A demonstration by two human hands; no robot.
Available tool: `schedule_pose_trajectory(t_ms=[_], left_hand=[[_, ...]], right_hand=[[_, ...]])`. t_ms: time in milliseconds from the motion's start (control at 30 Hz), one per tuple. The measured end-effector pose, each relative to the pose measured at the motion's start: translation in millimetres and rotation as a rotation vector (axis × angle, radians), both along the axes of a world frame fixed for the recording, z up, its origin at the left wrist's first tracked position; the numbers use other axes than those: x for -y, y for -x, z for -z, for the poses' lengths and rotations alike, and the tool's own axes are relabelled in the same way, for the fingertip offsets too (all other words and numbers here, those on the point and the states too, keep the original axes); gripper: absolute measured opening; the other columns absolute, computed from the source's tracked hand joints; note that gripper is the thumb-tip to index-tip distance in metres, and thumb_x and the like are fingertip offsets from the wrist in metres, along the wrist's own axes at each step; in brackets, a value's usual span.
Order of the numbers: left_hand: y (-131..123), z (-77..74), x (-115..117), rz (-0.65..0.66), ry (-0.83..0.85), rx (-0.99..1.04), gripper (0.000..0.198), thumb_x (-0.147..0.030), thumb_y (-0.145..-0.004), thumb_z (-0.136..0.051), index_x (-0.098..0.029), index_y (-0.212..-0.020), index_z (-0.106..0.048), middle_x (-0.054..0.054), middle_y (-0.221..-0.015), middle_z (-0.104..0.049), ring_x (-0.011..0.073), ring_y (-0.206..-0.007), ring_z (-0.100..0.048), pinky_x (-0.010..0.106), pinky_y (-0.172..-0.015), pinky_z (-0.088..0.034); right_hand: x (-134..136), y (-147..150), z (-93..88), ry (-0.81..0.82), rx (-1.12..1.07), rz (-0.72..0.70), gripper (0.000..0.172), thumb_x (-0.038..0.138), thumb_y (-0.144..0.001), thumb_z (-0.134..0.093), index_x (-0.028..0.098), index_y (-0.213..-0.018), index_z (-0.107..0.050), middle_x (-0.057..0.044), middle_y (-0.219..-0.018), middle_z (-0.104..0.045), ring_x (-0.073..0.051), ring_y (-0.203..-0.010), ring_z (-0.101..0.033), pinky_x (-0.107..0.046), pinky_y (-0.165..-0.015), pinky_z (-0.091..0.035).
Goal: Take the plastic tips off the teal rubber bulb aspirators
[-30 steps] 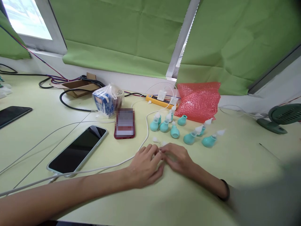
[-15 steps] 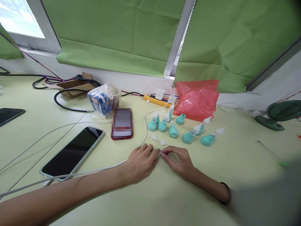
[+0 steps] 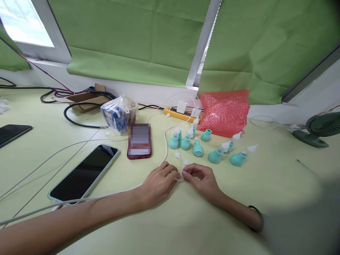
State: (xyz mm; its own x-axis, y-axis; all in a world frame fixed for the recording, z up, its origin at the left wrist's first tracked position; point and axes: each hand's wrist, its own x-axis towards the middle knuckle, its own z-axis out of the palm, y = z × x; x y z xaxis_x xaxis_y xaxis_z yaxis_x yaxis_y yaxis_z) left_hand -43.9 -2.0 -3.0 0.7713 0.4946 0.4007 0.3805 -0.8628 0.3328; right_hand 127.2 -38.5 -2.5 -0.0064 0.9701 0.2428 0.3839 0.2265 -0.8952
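Between my two hands, just above the table, is a small translucent piece (image 3: 180, 178), mostly covered by fingertips. The fingers of my left hand (image 3: 160, 184) are curled and closed on its left side. My right hand (image 3: 203, 180) pinches its right side with thumb and forefinger. Just beyond the fingers lie loose white nozzle tips (image 3: 177, 156). Farther back stand several teal squeeze bulbs fitted with pale tips, like a nasal aspirator (image 3: 215, 155). One teal bulb (image 3: 206, 135) has no tip on it, and another aspirator (image 3: 198, 148) lies with its base toward me.
Left of my hands are a red-cased phone (image 3: 140, 141) and a larger dark phone (image 3: 85, 173). A white cable (image 3: 166, 141) runs under my left wrist area. Behind stand a yellow power strip (image 3: 176, 113), a red bubble-wrap bag (image 3: 225, 111) and a wrapped package (image 3: 117, 115). A green fan (image 3: 318, 129) is at right.
My fingertips have moved slightly apart, and the translucent piece shows between them now. The right fingers have loosened their curl a little. The whole view has shifted slightly.
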Motion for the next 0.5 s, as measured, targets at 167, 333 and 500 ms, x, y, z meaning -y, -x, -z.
schedule_pose_trajectory(t_ms=[167,333,500], left_hand=[[1.2,1.7,-1.6,0.004,0.073,0.098,0.023,-0.004,-0.076,-0.038,-0.017,-0.092,-0.048,0.006,-0.092,-0.054,0.0177,-0.087,-0.046,0.030,-0.073,-0.045],[0.8,4.2,-2.3,0.076,0.088,0.179,0.017,-0.008,-0.081,-0.038,-0.015,-0.089,-0.051,0.007,-0.088,-0.053,0.0173,-0.084,-0.046,0.029,-0.073,-0.044],[0.8,1.5,-2.1,0.059,0.160,0.177,0.021,-0.006,-0.079,-0.040,-0.017,-0.095,-0.048,0.005,-0.087,-0.054,0.0164,-0.085,-0.048,0.028,-0.073,-0.044]], right_hand=[[-3.5,-1.1,1.7,0.076,-0.026,-0.034,0.014,0.030,-0.070,-0.059,0.016,-0.068,-0.059,0.000,-0.055,-0.057,-0.011,-0.051,-0.055,-0.024,-0.052,-0.049],[-5.7,-1.6,1.5,0.142,-0.048,-0.104,0.014,0.029,-0.070,-0.058,0.016,-0.069,-0.060,0.000,-0.055,-0.058,-0.011,-0.051,-0.055,-0.024,-0.052,-0.047],[-7.5,-0.1,0.9,0.171,-0.067,-0.109,0.014,0.029,-0.068,-0.059,0.015,-0.066,-0.059,0.002,-0.050,-0.054,-0.009,-0.046,-0.050,-0.022,-0.045,-0.041]])
